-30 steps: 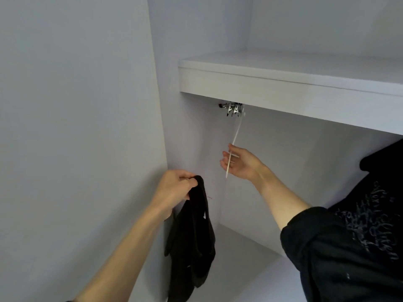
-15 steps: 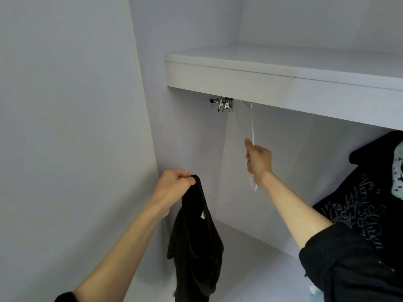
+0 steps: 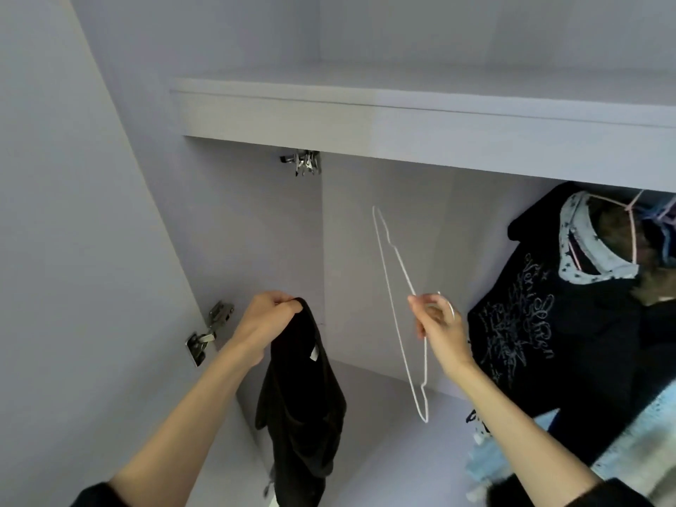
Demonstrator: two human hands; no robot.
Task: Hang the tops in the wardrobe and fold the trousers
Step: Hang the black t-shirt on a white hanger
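Hanging dark top [image 3: 570, 323] cut off rightward (rail hidden)

Inside the wardrobe: garment on the left, hanger in the middle, hung clothes on the right.

The left hand [image 3: 269, 325] holds a top [image 3: 301, 408] by its upper edge, and it dangles below, near the wardrobe's left wall with the door hinge [image 3: 208, 333] just left of the hand. To its right, apart from it, the right hand [image 3: 440, 329] pinches a wire hanger [image 3: 397, 283] near the hook, the frame tilted up and down before the back panel. Above runs the shelf [image 3: 402, 122], a cluster of hooks [image 3: 305, 162] under it. A printed garment [image 3: 541, 323] hangs far right.
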